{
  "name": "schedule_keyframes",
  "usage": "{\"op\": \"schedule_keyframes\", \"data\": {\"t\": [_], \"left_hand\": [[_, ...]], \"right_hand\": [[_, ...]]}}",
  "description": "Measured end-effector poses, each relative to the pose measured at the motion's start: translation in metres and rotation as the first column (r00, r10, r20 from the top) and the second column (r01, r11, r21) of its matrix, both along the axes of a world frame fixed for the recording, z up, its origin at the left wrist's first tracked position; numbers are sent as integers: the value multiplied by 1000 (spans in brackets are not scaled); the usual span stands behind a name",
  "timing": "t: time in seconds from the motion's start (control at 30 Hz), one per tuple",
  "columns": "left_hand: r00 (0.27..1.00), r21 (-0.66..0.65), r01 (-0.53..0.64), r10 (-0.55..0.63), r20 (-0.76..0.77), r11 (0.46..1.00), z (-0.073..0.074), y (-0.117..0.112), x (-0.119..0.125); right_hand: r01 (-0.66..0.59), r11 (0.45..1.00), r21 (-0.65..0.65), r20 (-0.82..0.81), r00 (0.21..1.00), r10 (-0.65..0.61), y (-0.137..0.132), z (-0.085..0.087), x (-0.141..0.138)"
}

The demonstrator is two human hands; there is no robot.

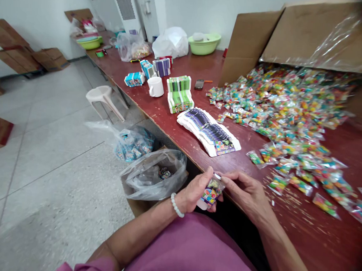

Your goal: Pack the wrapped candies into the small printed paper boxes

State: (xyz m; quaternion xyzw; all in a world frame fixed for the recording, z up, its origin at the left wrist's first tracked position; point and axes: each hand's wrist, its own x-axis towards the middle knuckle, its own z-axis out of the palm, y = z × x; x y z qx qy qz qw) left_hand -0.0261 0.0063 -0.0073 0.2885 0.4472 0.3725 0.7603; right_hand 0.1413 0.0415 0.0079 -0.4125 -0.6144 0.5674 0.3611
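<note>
A small purple carton (212, 193) is being gripped by the L hand (196, 189), btwn both hands; its white end flap (217, 176) is being pinched by the R hand (246, 190). Flap work is prob. being done; next, a firm L grip & light R push are prob. being needed.

Layout around the table (199, 65)

Small box (212, 193) in left hand (193, 194), right hand (247, 191) at its upper end, by table's near edge. Beyond hands: carton row (208, 131); behind it, carton stack (179, 94), mug (156, 87) left of stack. Small device (199, 84) right of stack. Packets (279, 112) right of row, before cardboard box (252, 42). Basin (205, 47) far back. Floor, left of table: bag-lined box (147, 193) nearest, filled bag (134, 146) behind, stool (100, 94) farther back.
</note>
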Motion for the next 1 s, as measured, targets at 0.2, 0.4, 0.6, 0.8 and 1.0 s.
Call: {"op": "schedule_keyframes", "data": {"t": [0.2,0.4,0.6,0.8,1.0], "left_hand": [[985,79,30,-16,-171,996,7,1,2],[972,116,51,-23,-235,992,12,3,-1],[995,43,20,-16,-99,999,10,4,1],[989,9,27,-28,147,1000,14,11,9],[997,28,-36,34,63,999,16,23,1]], "right_hand": [[-18,979,-201,-84,996,1,3,3,-9],[-27,971,-237,-172,985,-15,4,12,-10],[-34,980,196,43,999,26,-11,10,-5],[11,913,408,328,931,-158,6,0,21],[330,744,581,524,549,-652,34,-27,96]]}}
